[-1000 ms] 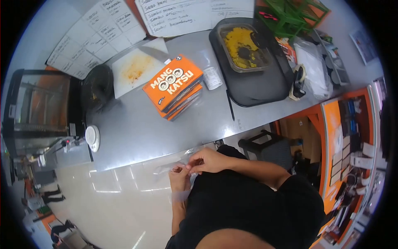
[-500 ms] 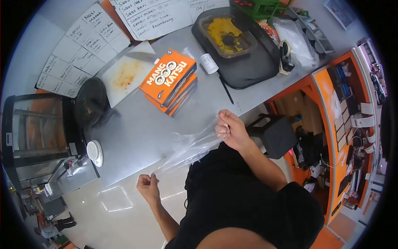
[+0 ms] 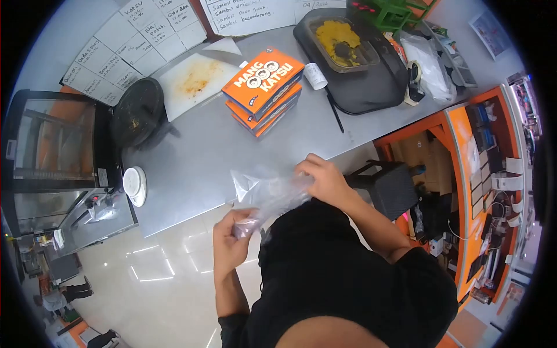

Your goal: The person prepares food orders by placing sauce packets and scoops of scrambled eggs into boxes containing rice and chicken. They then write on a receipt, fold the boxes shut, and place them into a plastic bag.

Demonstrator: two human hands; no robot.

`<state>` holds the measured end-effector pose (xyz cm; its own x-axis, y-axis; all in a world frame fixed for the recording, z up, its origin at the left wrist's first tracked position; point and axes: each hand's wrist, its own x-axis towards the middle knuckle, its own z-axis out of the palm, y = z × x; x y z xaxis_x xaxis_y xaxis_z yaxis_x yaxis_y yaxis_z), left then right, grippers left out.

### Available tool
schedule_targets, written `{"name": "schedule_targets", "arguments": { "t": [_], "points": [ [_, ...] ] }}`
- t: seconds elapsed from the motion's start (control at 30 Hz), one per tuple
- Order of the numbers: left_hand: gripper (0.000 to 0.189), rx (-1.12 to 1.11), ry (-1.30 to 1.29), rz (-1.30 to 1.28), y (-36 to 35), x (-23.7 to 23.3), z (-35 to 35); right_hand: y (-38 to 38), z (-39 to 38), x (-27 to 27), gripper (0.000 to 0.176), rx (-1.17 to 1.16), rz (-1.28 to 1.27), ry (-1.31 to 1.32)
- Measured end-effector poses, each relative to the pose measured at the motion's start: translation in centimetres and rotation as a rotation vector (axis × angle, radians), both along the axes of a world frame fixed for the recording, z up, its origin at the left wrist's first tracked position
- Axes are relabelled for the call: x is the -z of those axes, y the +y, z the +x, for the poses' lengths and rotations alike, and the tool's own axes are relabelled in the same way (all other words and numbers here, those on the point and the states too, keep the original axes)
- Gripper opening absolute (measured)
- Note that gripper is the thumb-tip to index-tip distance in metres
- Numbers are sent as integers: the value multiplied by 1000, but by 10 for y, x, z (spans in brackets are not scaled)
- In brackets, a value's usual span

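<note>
A clear plastic bag (image 3: 264, 194) stretches between my two hands, in front of the counter's near edge. My left hand (image 3: 233, 238) pinches its lower left end, where the film is bunched. The other end is gripped by my right hand (image 3: 319, 178), fingers curled over it. Beyond the bag, a stack of orange food boxes (image 3: 264, 81) printed "MANG KATSU" stands on the metal counter (image 3: 191, 156); neither hand touches it.
Behind the boxes lies a stained cutting board (image 3: 194, 81), with a dark round pan (image 3: 139, 113) to its left. A white scale (image 3: 134, 185) sits near the left edge. At right, a black tray (image 3: 371, 87) bears a container of yellow food (image 3: 342, 43), beside a white cup (image 3: 315, 76) and black pen (image 3: 335, 110).
My left hand has moved up and right, closer to my right hand. The bag, stretched long before, is now bunched and shorter between them. The view has shifted slightly.
</note>
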<state>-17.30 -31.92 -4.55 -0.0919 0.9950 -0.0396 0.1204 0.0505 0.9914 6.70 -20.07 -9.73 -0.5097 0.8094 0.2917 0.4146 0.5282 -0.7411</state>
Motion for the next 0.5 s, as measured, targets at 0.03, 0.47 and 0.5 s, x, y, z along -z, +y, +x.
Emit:
{"name": "schedule_targets", "arguments": {
  "t": [0.03,0.47,0.5],
  "points": [
    [12,6,-294,-94,-15,17,-5,-1,-2,17,23,95,-86,17],
    [43,-37,858,27,-28,38,-30,-21,-12,33,39,-62,-1289,659],
    [34,-130,388,-118,-28,48,-29,-22,-17,30,42,-95,-1098,437]
  ]
}}
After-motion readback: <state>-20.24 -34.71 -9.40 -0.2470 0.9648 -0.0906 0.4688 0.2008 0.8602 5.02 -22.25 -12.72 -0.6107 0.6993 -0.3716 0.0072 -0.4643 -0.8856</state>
